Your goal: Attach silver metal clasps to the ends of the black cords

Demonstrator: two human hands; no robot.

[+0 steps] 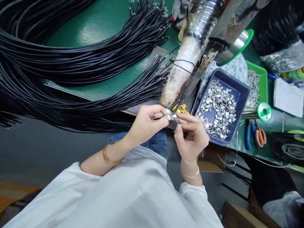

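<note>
L. hand [146, 122]: small metal conn. [173, 116] pinched close by soldering iron [203, 68]. R. hand [192, 136]: thin wire [177, 121] pinched, grip closed. Step, prob.: wire fed to conn.; steady aim req'd.

Cables [90, 60] lie left of the left hand [148, 122]; right of the right hand [193, 136], parts [223, 110] in a tray [241, 84], then pliers [248, 136].

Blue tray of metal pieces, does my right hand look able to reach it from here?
Probably yes: your right hand is beside the blue tray, with nothing visible between them, though it seems to pinch a thin strand.
</note>
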